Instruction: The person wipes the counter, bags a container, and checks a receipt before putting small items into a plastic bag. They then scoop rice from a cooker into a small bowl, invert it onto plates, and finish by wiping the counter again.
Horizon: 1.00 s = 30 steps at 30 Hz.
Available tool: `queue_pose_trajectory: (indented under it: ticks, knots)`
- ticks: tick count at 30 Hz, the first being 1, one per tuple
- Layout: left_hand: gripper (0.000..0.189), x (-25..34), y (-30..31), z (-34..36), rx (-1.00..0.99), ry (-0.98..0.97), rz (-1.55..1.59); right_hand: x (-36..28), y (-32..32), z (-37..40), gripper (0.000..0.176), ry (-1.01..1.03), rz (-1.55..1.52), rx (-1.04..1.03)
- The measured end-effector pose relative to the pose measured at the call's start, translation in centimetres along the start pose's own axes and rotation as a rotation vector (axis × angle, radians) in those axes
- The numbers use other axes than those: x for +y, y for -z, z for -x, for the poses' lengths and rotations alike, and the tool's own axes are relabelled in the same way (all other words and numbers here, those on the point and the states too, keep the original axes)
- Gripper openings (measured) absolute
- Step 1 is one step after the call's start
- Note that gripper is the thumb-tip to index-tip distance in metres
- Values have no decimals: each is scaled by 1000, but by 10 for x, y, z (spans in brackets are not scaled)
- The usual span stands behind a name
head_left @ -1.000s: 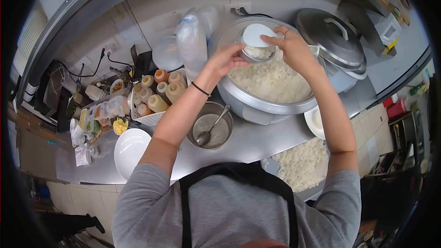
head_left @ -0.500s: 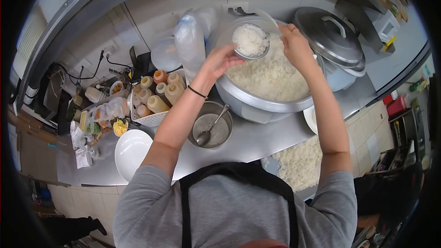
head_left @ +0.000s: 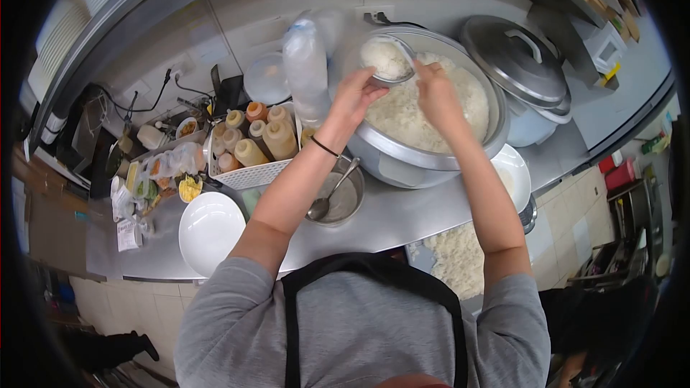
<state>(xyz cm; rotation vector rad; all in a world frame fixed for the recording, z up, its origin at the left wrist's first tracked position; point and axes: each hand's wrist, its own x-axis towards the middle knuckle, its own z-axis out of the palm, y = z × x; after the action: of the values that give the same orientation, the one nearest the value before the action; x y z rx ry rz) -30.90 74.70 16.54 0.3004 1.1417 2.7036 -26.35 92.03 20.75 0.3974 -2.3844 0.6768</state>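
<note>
Head view, one moment logged. My left hand (head_left: 361, 95) is raised over the rice cooker (head_left: 399, 155), fingers clamped around the near side of a small steel bowl (head_left: 388, 59). The bowl is held above the far left part of the cooker's open pot and is heaped with white rice. My right hand (head_left: 435, 95) is just beside it, fingertips bunched together and touching the bowl's right rim. I cannot tell whether they grip anything. A dark band sits on the left wrist.

The cooker stands on the steel counter (head_left: 402, 219), filled with cooked rice (head_left: 431, 111). Its domed lid (head_left: 514, 57) rests to the right, apart from the pot. A clear plastic bottle (head_left: 305, 65) stands just left of the cooker. Squeeze bottles (head_left: 277, 139) stand upright in a white basket (head_left: 253, 174). Near the counter's front edge a metal bowl (head_left: 343, 205) holds a spoon (head_left: 332, 188); a white plate (head_left: 208, 231) lies to its left. A white bowl (head_left: 514, 169) sits right of the cooker.
</note>
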Motion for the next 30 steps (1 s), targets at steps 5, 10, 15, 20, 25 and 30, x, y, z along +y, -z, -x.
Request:
queue_pose_trajectory:
  ticks: [5,10,15,20,25,30]
  knots:
    - [22,20,2,23,-21,-18,40,47,22,-18,26,-112,129,114]
    - [26,50,26,61,16,-9,35,128,3,-15,41,-275,141,-177]
    - [35,89,65,142,56,-9,66,141,-4,-13,28,-92,189,-462]
    - [44,116,131,248,414,-130,7,157,-22,-18,33,564,264,-312]
    - [39,115,217,353,832,-247,21,141,-8,-41,59,-281,323,-822]
    - [36,108,292,418,984,-153,23,17,25,-43,56,126,86,-325]
